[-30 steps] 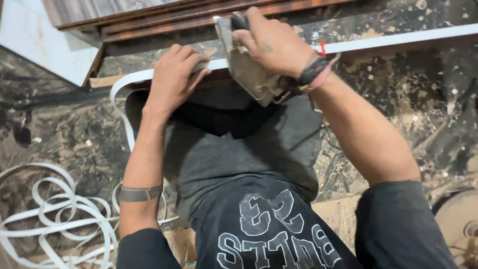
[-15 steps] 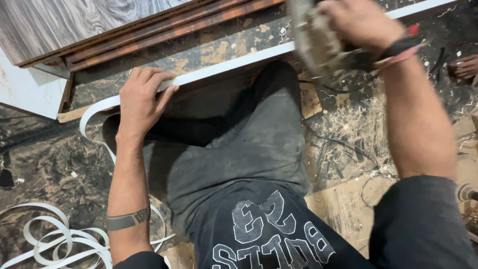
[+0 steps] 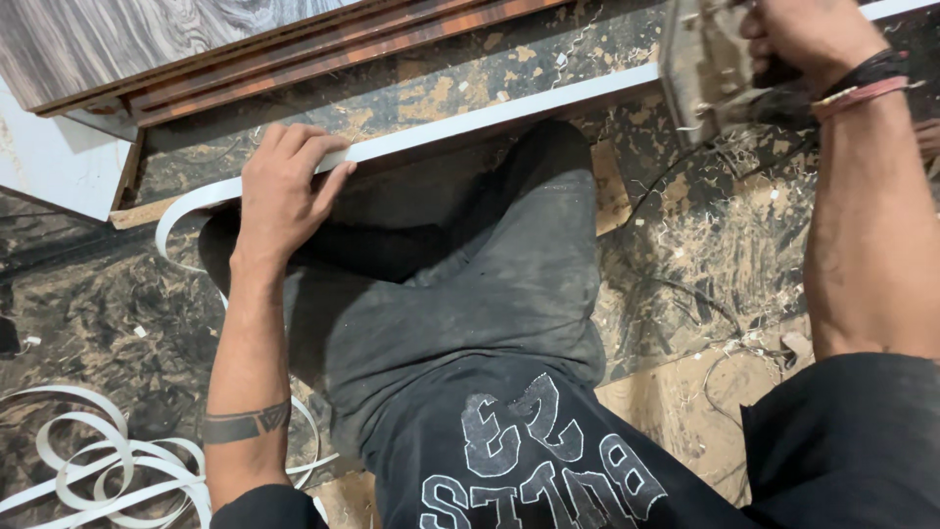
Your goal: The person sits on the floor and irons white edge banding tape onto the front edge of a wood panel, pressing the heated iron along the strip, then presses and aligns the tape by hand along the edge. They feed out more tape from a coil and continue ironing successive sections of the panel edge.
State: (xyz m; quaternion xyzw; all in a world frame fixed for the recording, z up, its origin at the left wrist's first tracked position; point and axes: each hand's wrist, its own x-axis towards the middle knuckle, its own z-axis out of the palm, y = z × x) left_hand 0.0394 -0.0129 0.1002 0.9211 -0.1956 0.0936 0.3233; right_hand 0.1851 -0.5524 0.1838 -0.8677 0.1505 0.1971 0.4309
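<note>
No bins or boxes anywhere in this shot, so it's all about the white edge strip (image 3: 509, 116). It's a long thin band running along the edge of a board, and its long axis goes from the near left up to the far right across the view, passing just beyond the person's bent knee (image 3: 548, 167). At its left end it curls back toward the near side in a loose loop.

The left hand (image 3: 284, 191) lies flat on that strip with fingers spread, fingertips pressing on the white band, not wrapped around anything. The right hand (image 3: 808, 39) is up in the far right corner, clenched around a dusty grey power tool (image 3: 705, 64) that sits right at the strip's line (I can't tell if the tool actually touches the strip). A dark and a red band sit on that wrist.

Far left there's a stack of brown wood strips (image 3: 294, 54) under a grey woodgrain panel (image 3: 127, 39), lying roughly parallel to the white band. Near left on the floor, a tangle of loose white banding coils (image 3: 108, 470). Sawdust and shavings (image 3: 705, 235) cover the floor on the right.
</note>
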